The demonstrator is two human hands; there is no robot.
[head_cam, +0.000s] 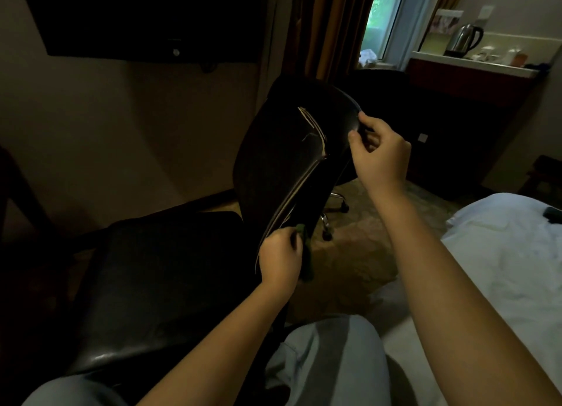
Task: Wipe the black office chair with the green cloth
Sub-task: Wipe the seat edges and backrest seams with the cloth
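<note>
Now, closest to the camera are the person's knees (328, 360) in pale trousers, and just beyond them lies the glossy seat (158, 284) of the black chair. At the seat's far right corner the left hand (281, 258) is curled around the green cloth (306, 255), pressing it against the lower side edge of the chair back (282, 150). The cloth shows only as a dark green fold past the knuckles (the light is poor, so I cannot tell how much is bunched inside the fist). Higher and farther off, the right hand (380, 153) pinches the upper rim of the back between thumb and fingertips, apparently steadying it.

The step in hand looks like wiping the back's edge, near its bottom end. The next move probably calls for sliding the cloth up along that edge toward the right hand with even pressure, while the pinch stops the back from swivelling.

Behind the chair its wheeled base (331, 211) stands on patterned carpet, with a white bed (501, 253) to the right. Farthest away are a kettle (463, 39) on a counter, a window (383, 19) and a dark television (146, 19).
</note>
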